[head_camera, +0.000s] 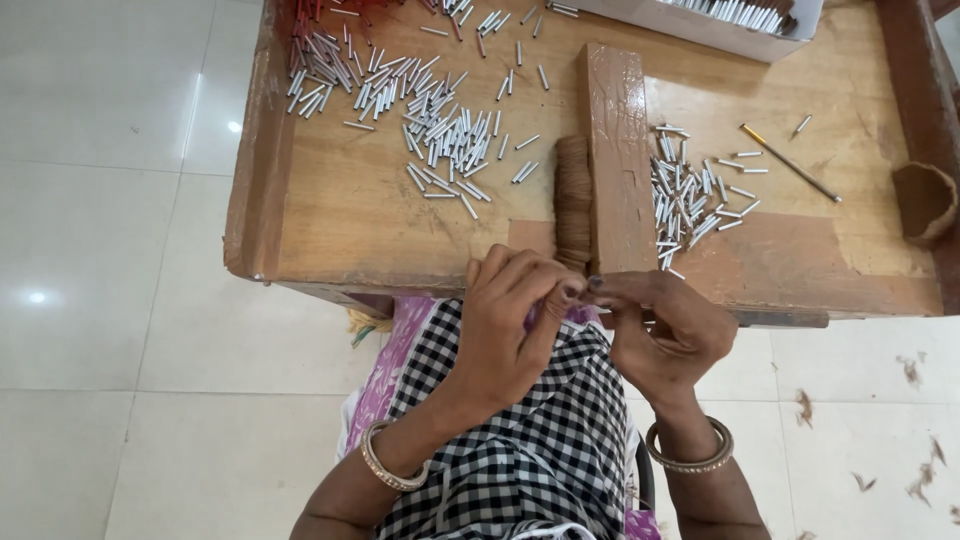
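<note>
My left hand (515, 320) and my right hand (660, 330) meet fingertip to fingertip over my lap, just below the front edge of a low wooden table (400, 225). The fingers of both are pinched together; what they pinch is too small to make out. Directly above my hands a bundle of brown fibre (573, 200) lies against an upright wooden block (618, 160). Several short silver tubes (690, 190) lie in a pile right of the block. A bigger scatter of silver tubes (440, 125) lies left of it.
A white box (700, 25) holding more tubes stands at the table's far edge. A thin metal rod (790, 163) lies at the right, near a brown curved holder (925, 200). Checked cloth (530, 440) covers my lap. Brown fibre scraps (920, 480) lie on the white tiled floor.
</note>
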